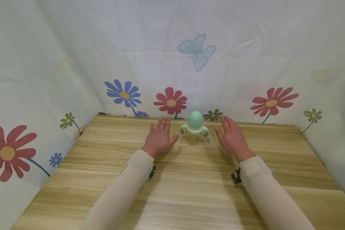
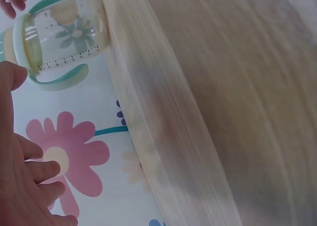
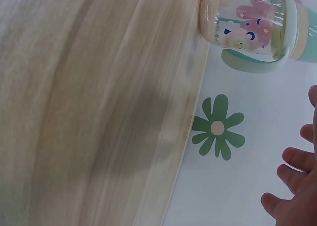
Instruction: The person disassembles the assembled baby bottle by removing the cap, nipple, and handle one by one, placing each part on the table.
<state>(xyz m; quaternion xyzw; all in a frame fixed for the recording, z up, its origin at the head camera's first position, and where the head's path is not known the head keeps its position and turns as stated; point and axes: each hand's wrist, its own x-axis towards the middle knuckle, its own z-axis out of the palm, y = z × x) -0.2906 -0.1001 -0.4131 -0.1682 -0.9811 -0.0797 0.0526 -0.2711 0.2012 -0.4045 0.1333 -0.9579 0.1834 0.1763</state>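
A baby bottle [image 1: 195,126] with a mint-green domed cap, two side handles and a clear body stands upright near the table's back edge. To its left is my left hand [image 1: 159,136], fingers extended and thumb pointing toward the bottle without touching it. My right hand [image 1: 232,138] is on the other side, fingers extended, also apart from the bottle. Measuring marks show on the bottle's clear body [image 2: 72,28] in the left wrist view. Seen from the right wrist, the body [image 3: 247,23] carries a printed bear. Both hands hold nothing.
The wood-grain table [image 1: 189,195] ends at a white curtain [image 1: 233,73] printed with flowers and a butterfly, which also runs along both sides. Dark wrist devices [image 1: 236,175] sit under the sleeves.
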